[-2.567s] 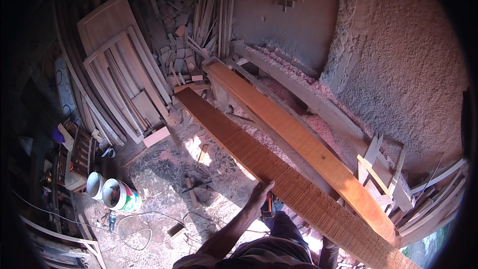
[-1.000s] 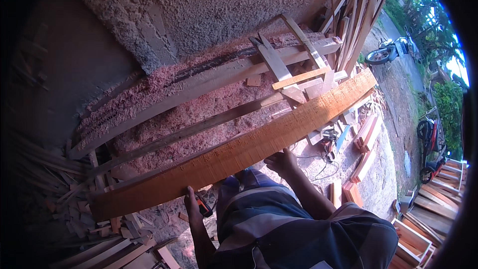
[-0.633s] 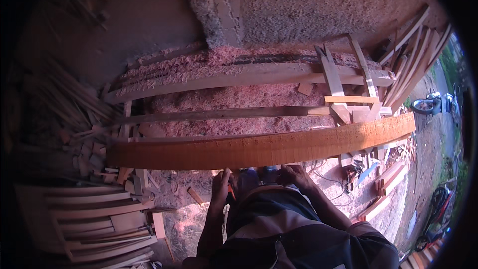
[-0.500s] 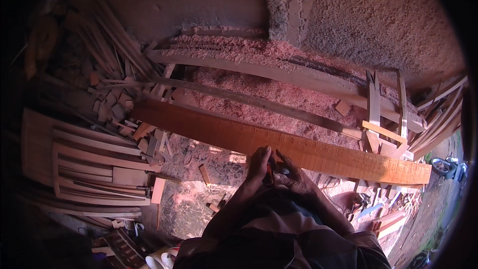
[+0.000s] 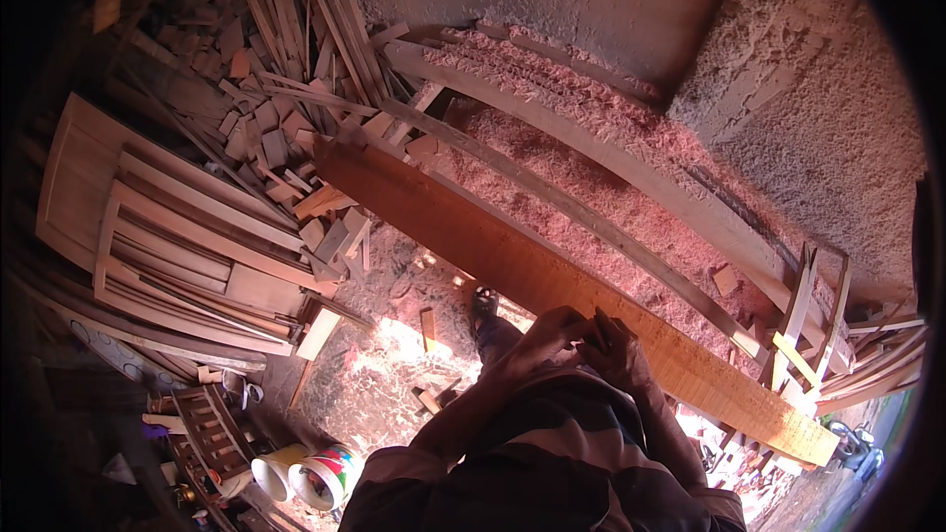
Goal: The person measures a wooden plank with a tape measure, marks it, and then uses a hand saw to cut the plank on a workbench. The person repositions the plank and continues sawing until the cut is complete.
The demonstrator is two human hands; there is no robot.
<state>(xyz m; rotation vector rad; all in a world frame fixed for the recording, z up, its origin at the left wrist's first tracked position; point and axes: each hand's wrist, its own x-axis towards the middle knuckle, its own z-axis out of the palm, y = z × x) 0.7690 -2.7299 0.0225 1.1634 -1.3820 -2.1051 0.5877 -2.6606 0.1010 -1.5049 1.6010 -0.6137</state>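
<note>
My left hand (image 5: 548,337) and my right hand (image 5: 621,357) are close together in front of my body, over the near edge of a long orange-brown plank (image 5: 473,246). Both have their fingers curled. Between them sits something small and dark, mostly covered by the fingers; its kind cannot be made out. The plank slants from the upper left to the lower right, its right end (image 5: 803,441) lit by the sun.
Beyond the plank run a narrow wooden rail (image 5: 581,217) and a thick beam (image 5: 591,148) over pink wood shavings (image 5: 631,236). Offcuts (image 5: 266,133) are heaped at far left. Wooden frames (image 5: 177,256) lean at left; white buckets (image 5: 317,481) stand at lower left.
The view has turned, so the plank now slants more steeply. My hands stay together by its near edge, their fingers shifted around the small thing. My foot and the buckets show more.
</note>
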